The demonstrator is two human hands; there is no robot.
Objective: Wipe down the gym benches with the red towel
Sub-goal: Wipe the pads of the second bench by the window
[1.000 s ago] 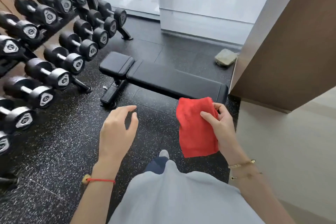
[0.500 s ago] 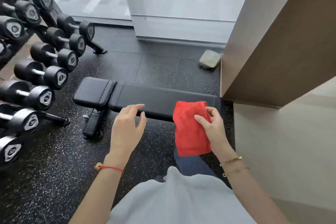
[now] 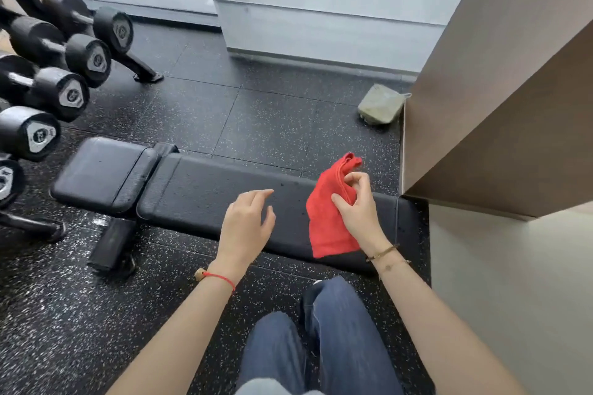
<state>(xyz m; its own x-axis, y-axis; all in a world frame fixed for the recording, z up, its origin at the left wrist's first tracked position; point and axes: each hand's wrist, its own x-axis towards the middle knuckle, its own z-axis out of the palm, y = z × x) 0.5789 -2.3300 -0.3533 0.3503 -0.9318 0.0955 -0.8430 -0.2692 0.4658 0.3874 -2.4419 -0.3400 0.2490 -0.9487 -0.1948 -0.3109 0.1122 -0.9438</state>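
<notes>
A black padded gym bench (image 3: 195, 192) lies flat across the floor in front of me, its short seat pad at the left. My right hand (image 3: 357, 212) holds the red towel (image 3: 327, 218) bunched between thumb and curled fingers, hanging over the bench's right part. My left hand (image 3: 245, 223) hovers over the middle of the long pad, fingers relaxed and holding nothing. Whether the towel's lower edge touches the pad I cannot tell.
A dumbbell rack (image 3: 57, 80) full of black dumbbells stands at the left, its foot reaching onto the speckled rubber floor. A brown wall column (image 3: 497, 106) juts in at the right. A grey-green pouch (image 3: 380, 104) lies by the column. My legs in jeans (image 3: 321, 340) are below.
I have stepped closer to the bench, which now fills the middle of the view. Both hands have come over the pad, and my right hand has bunched the towel more.
</notes>
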